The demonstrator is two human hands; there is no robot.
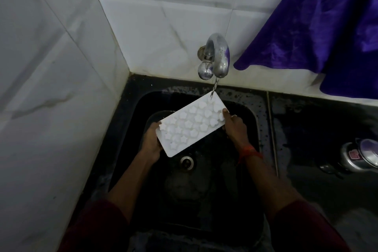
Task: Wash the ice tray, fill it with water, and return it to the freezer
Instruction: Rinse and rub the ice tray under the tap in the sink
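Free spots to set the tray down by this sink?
Bare: dark wet counter between the black sink's right rim and the steel pressure cooker; sink floor around the drain. Crowded: under the chrome tap, where left hand and right hand hold the white moulded ice tray.

The picture is dim overall. The white wall tiles point(51, 67) take most of the light and look grey-white, brighter on the back wall than on the left one. The sink point(206, 196) is almost black, and details inside it are hard to see. The white ice tray point(190, 127) is the brightest thing, and its shaped cells look a little washed out. The metal tap point(216, 57) shows small glints. The black tabletop point(306, 129) gives a pale, soft reflection at the lower right. The purple cloth point(327, 26) has a sheen on its folds. The wide lens bends the tile lines near the edges. The lower corners, with the sleeves point(98, 227), are dark and soft.
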